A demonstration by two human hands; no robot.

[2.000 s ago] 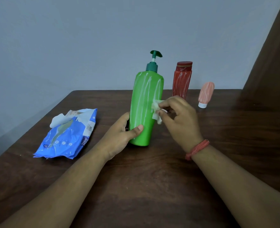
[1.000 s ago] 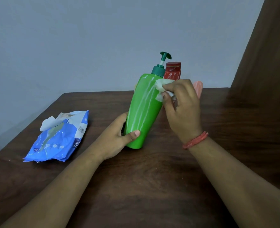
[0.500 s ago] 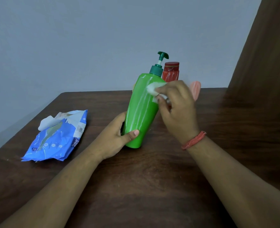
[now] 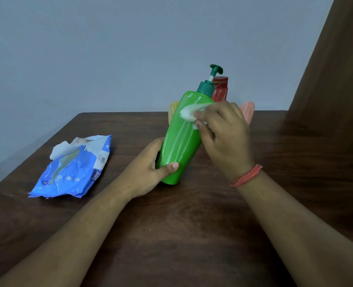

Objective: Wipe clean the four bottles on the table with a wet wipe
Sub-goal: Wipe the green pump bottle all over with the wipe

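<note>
A green pump bottle (image 4: 179, 141) stands tilted to the right on the brown table (image 4: 171, 235), its base down. My left hand (image 4: 148, 170) grips its lower part, thumb across the front. My right hand (image 4: 223, 133) pinches a white wet wipe (image 4: 190, 113) against the bottle's upper front. Behind it stand a red bottle (image 4: 220, 90), a pink bottle (image 4: 248, 112) and a yellow bottle (image 4: 173, 109), each mostly hidden.
A blue pack of wet wipes (image 4: 74, 168) lies at the left of the table with a white wipe sticking out of its top. A brown panel (image 4: 333, 79) rises at the right. The grey wall is behind.
The bottle went from upright to tilted right. My right hand with the wipe rose from the bottle's middle to near the shoulder, then slid left across the upper front.
</note>
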